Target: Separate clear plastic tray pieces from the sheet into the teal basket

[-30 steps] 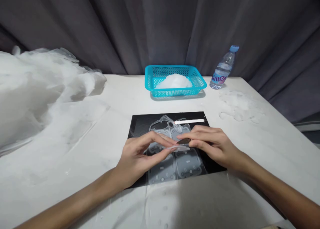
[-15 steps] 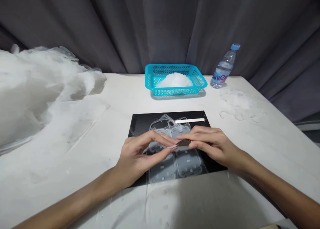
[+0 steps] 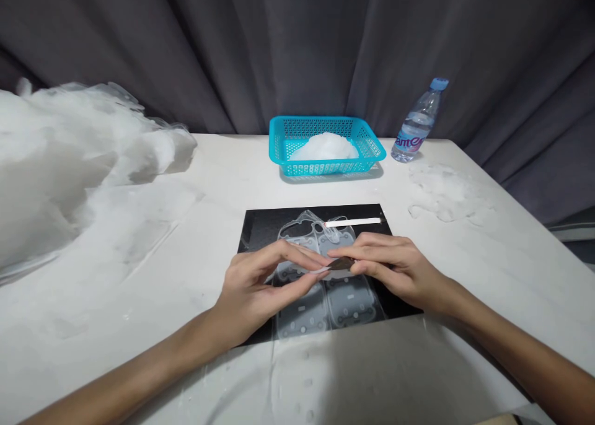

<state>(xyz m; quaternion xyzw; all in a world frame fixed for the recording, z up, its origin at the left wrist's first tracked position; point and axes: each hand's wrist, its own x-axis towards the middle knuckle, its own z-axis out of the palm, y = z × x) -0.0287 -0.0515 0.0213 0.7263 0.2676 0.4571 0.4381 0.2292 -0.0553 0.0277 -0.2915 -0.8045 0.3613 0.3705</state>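
A black mat (image 3: pixel 260 227) lies in front of me with a clear moulded plastic sheet (image 3: pixel 346 304) of several pocket shapes on it. My left hand (image 3: pixel 260 289) pinches a thin clear piece of that plastic between thumb and fingers. My right hand (image 3: pixel 395 267) is closed on a small dark pointed tool (image 3: pixel 341 264), whose tip meets the pinched piece. A white stick-like tool (image 3: pixel 353 223) rests at the mat's far edge.
A turquoise basket (image 3: pixel 283 149) holding white plastic bits stands behind the mat. A water bottle (image 3: pixel 417 131) is at the back right, clear scraps (image 3: pixel 441 196) near it. A big heap of clear plastic (image 3: pixel 69 165) fills the left. Dark curtains hang behind the white table (image 3: pixel 502 270).
Both hands stay nearly still at the same spot on the sheet. The view has tilted slightly, so the basket and bottle sit a little higher.
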